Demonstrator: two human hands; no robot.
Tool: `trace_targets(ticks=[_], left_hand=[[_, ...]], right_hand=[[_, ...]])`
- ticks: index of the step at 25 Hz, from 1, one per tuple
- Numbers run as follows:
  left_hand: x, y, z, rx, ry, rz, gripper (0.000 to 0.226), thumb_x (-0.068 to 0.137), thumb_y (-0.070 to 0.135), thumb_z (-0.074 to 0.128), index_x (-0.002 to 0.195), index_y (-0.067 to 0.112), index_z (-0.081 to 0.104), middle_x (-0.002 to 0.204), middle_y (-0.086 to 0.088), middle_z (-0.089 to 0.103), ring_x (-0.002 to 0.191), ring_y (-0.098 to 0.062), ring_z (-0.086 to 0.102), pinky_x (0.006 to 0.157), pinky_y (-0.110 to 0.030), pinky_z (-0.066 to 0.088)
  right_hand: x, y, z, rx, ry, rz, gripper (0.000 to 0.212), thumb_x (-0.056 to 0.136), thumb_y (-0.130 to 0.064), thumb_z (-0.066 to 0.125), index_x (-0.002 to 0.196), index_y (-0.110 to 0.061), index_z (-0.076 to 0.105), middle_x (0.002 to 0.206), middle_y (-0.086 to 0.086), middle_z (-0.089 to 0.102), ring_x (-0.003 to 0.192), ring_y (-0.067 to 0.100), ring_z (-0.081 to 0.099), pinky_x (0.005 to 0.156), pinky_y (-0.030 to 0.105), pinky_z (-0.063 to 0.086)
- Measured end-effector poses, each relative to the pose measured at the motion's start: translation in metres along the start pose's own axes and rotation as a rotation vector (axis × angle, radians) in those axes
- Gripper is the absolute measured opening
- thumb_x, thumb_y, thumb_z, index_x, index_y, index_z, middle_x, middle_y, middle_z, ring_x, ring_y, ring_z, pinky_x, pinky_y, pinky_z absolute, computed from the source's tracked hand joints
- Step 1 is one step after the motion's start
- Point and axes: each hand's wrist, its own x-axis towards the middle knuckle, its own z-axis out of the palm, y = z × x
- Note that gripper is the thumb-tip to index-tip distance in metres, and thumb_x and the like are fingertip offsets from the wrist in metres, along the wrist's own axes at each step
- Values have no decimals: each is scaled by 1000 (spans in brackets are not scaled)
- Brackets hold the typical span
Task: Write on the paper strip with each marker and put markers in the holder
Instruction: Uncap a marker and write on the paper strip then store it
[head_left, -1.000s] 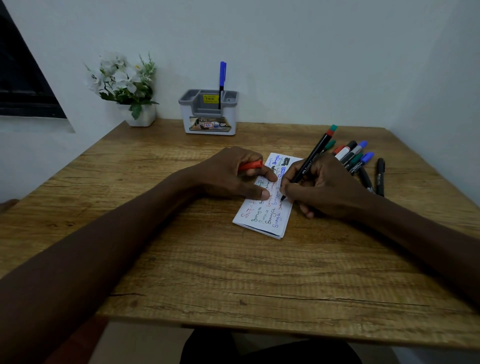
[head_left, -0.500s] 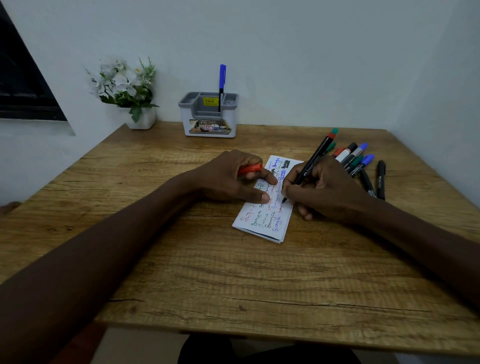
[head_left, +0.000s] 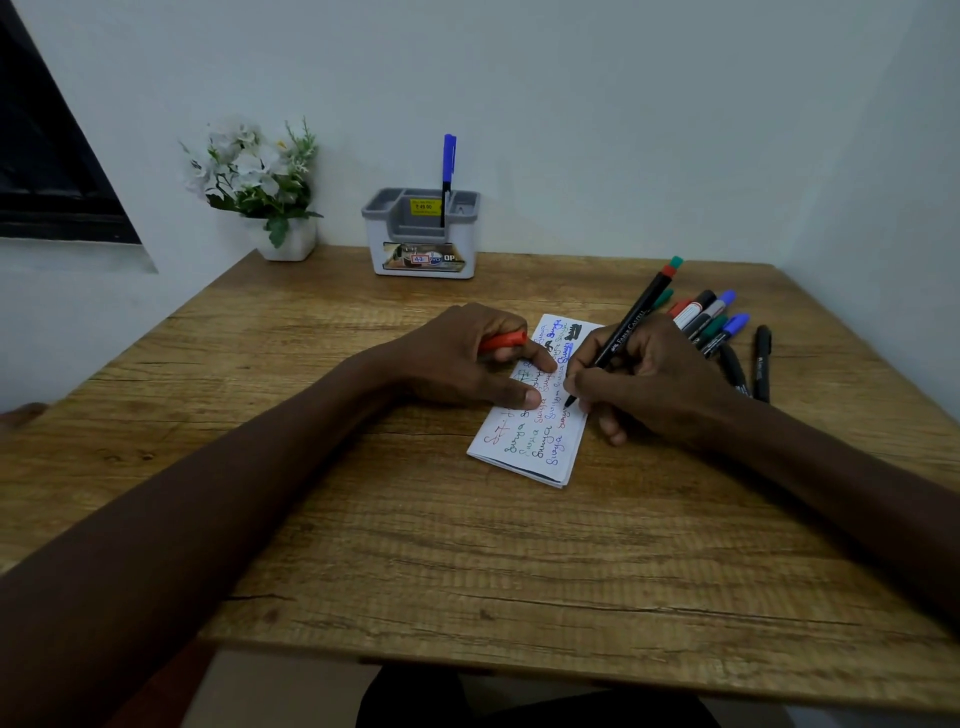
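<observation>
Wooden table (head_left: 467, 545) nearest me carries the folded paper strip (head_left: 524, 447), covered in coloured writing. My left hand (head_left: 467, 358) pins it with the thumb, fingers curled round a red cap (head_left: 501, 341). My right hand (head_left: 649, 379) grips a black marker (head_left: 631, 325), tip on the strip. Beyond lie loose markers (head_left: 711, 325). Farthest, the grey holder (head_left: 421, 244) has one blue marker (head_left: 449, 166) upright.

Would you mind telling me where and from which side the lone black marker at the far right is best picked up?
I would pinch the black marker at mid-barrel, coming down from above. It lies flat on the table, pointing away from the person and apart from the pile. Bare wood shows along both of its long sides, so they look free to pinch.
</observation>
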Motion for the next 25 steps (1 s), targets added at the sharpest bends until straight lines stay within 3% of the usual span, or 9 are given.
trace_targets(ticks=[4, 11, 17, 21, 25], left_hand=[[0, 4, 0, 11, 0, 7, 35, 82, 22, 83, 78, 10, 51, 82, 31, 69, 77, 10, 63, 74, -33, 52], [0, 3, 0, 9, -2, 11, 35, 82, 24, 83, 77, 12, 50, 82, 35, 67, 79, 8, 64, 70, -23, 50], [1, 1, 1, 8, 4, 26, 36, 82, 24, 84, 78, 8, 51, 81, 33, 68, 72, 6, 61, 68, -28, 48], [0, 3, 0, 26, -9, 42, 43, 82, 21, 84, 86, -11, 54, 76, 34, 66, 71, 12, 60, 67, -24, 43], [-3, 6, 1, 52, 27, 36, 39, 84, 28, 82, 95, -4, 63, 72, 26, 65, 69, 8, 59, 68, -30, 48]], right_hand=[[-5, -2, 2, -66, -87, -100, 9, 92, -6, 66, 85, -4, 69, 54, 13, 67, 37, 17, 57, 41, 24, 47], [-2, 1, 2, -90, -95, -106, 7, 91, -7, 68, 84, -7, 71, 55, 13, 67, 39, 18, 58, 41, 25, 48], [-2, 2, 2, -93, -101, -128, 7, 92, -8, 68, 85, -8, 71, 55, 12, 67, 38, 16, 58, 41, 25, 48], [-2, 3, 2, -87, -125, -137, 6, 91, -7, 69, 86, -6, 71, 56, 12, 68, 39, 16, 59, 42, 24, 49], [-1, 3, -2, 33, -62, -105, 7, 92, -4, 66, 87, 1, 69, 59, 11, 68, 39, 15, 59, 42, 23, 49]])
